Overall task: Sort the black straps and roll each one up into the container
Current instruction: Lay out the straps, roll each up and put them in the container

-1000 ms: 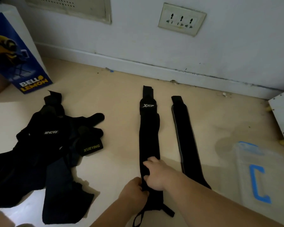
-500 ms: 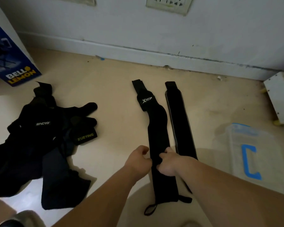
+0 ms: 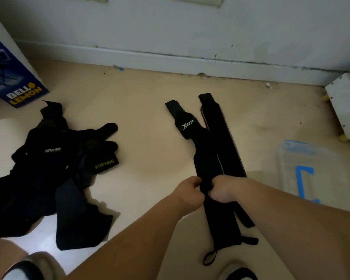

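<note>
Head view: both forearms reach in from the near edge. The left hand [image 3: 190,191] and right hand [image 3: 220,188] sit knuckle to knuckle, fingers curled, each pinching one long edge of the XTEP strap [image 3: 207,158] about midway along it; fingertips are tucked under, so how deep the hold goes can't be told. The strap lies flat on the floor [image 3: 150,118], its loop end nearest the camera. A second strap [image 3: 229,146] lies stretched out just to its right. A second ago the XTEP strap lay straight and clear of its neighbour, with the hands down near the loop end. Now its middle lies against the neighbour's left edge, its labelled far end kinks off to the left, and the hands grip further up. The pile of black straps [image 3: 49,168] sits heaped at left, unchanged. The clear container [image 3: 311,168] with blue latch is on the floor at right, well apart from the hands. A blue box [image 3: 14,81] stands at far left by the wall.
</note>
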Motion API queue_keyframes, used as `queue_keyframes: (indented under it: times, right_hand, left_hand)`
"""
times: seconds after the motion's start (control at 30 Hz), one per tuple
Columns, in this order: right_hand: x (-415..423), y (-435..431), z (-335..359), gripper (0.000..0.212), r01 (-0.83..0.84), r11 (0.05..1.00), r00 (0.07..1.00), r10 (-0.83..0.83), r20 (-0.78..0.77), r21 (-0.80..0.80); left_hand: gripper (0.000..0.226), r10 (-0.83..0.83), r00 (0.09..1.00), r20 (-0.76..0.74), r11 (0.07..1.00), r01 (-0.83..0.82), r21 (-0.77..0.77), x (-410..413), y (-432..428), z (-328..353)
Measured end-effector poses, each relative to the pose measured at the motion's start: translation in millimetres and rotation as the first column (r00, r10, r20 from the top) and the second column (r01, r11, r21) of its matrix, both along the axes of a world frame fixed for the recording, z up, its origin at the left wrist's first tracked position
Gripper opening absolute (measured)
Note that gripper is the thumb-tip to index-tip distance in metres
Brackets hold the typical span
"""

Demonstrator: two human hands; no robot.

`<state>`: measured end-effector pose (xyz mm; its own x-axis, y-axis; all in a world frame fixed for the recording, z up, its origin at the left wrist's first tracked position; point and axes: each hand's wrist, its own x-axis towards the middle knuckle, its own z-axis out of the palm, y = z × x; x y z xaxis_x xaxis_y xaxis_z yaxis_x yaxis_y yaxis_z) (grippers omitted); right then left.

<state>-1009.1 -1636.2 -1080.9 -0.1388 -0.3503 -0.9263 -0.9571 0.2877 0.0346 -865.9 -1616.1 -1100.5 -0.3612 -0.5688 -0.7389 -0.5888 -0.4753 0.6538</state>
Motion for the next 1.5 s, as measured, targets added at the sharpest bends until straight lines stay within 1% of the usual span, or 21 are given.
queue_keyframes:
  times: [0.07, 0.17, 0.27, 0.33, 0.4, 0.47, 0.53, 0.6, 0.67, 0.73, 0.8, 0.83, 0.9, 1.0, 1.1, 1.17, 1.23, 1.27, 1.33, 1.43, 1.5]
  right_hand:
    - [15, -16, -2, 0.040, 0.006, 0.995, 0.999, -0.001, 0.054, -0.098]
    - [64, -45, 16, 0.038, -0.028, 0.978, 0.991, 0.055, 0.126, -0.208]
    - [129, -70, 43, 0.038, -0.042, 0.951, 0.972, 0.110, 0.207, -0.306]
    - [171, -80, 63, 0.034, -0.006, 0.937, 0.946, 0.118, 0.301, -0.349]
    - [205, -84, 80, 0.020, 0.108, 0.926, 0.896, 0.067, 0.439, -0.362]
    - [229, -85, 86, 0.017, 0.225, 0.911, 0.840, -0.002, 0.543, -0.345]
    - [244, -87, 83, 0.020, 0.319, 0.897, 0.791, -0.073, 0.607, -0.307]
    - [256, -91, 75, 0.023, 0.421, 0.868, 0.736, -0.157, 0.658, -0.263]
    - [267, -97, 68, 0.029, 0.561, 0.807, 0.658, -0.300, 0.691, -0.183]
    - [275, -103, 61, 0.022, 0.680, 0.725, 0.570, -0.432, 0.699, -0.107]
    - [281, -107, 53, 0.015, 0.737, 0.673, 0.519, -0.497, 0.695, -0.068]
    - [284, -108, 48, 0.013, 0.743, 0.667, 0.510, -0.508, 0.694, -0.058]
    - [289, -107, 36, 0.011, 0.727, 0.685, 0.513, -0.498, 0.699, -0.045]
    - [298, -106, 21, 0.010, 0.705, 0.709, 0.523, -0.486, 0.700, -0.034]
    - [307, -105, 11, 0.012, 0.693, 0.721, 0.533, -0.494, 0.687, -0.020]
    - [312, -103, 5, 0.015, 0.677, 0.736, 0.539, -0.486, 0.688, -0.010]
    - [319, -101, 2, 0.014, 0.647, 0.762, 0.556, -0.468, 0.687, -0.005]
    - [322, -101, 0, 0.013, 0.631, 0.776, 0.565, -0.457, 0.687, -0.002]
    - [326, -100, -3, 0.020, 0.601, 0.799, 0.568, -0.445, 0.692, 0.020]
    - [325, -101, -5, 0.036, 0.579, 0.807, 0.526, -0.480, 0.702, 0.117]
    - [321, -103, -5, 0.039, 0.607, 0.771, 0.464, -0.539, 0.703, 0.190]
  left_hand:
    - [0.063, -0.044, 0.998, 0.052, 0.998, 0.046, -0.039, 17, -7, 12]
    - [0.059, -0.121, 0.978, 0.170, 0.981, 0.144, -0.130, 59, -27, 38]
    - [0.055, -0.088, 0.945, 0.317, 0.960, 0.166, -0.228, 120, -56, 63]
    - [0.047, -0.094, 0.904, 0.416, 0.941, 0.218, -0.260, 163, -74, 79]
    - [0.033, -0.147, 0.828, 0.541, 0.906, 0.332, -0.263, 202, -90, 98]
    - [0.033, -0.187, 0.772, 0.607, 0.891, 0.394, -0.226, 234, -103, 116]
    - [0.041, -0.181, 0.743, 0.644, 0.897, 0.394, -0.203, 262, -115, 127]
    - [0.043, -0.128, 0.723, 0.679, 0.899, 0.374, -0.228, 293, -126, 126]
    - [0.042, -0.090, 0.717, 0.691, 0.915, 0.333, -0.226, 324, -134, 112]
    - [0.041, -0.033, 0.732, 0.680, 0.941, 0.253, -0.226, 351, -134, 89]
    - [0.033, 0.066, 0.752, 0.656, 0.958, 0.135, -0.252, 370, -125, 64]
    - [0.030, 0.123, 0.760, 0.638, 0.961, 0.070, -0.268, 376, -118, 51]
    - [0.034, 0.282, 0.765, 0.580, 0.940, -0.099, -0.327, 380, -103, 29]
    - [0.041, 0.549, 0.682, 0.482, 0.824, -0.347, -0.447, 376, -86, 7]
    - [0.048, 0.687, 0.617, 0.384, 0.719, -0.498, -0.485, 366, -73, 1]
    - [0.053, 0.751, 0.607, 0.260, 0.656, -0.636, -0.407, 354, -62, -3]
    - [0.046, 0.829, 0.555, 0.068, 0.556, -0.802, -0.218, 342, -52, 1]
    - [0.038, 0.851, 0.525, 0.003, 0.519, -0.840, -0.161, 337, -49, 3]
    - [0.021, 0.833, 0.552, -0.046, 0.534, -0.822, -0.196, 330, -41, 7]
    - [0.014, 0.705, 0.708, -0.048, 0.656, -0.677, -0.333, 315, -25, 17]
    - [0.014, 0.616, 0.784, -0.076, 0.718, -0.599, -0.355, 300, -13, 24]
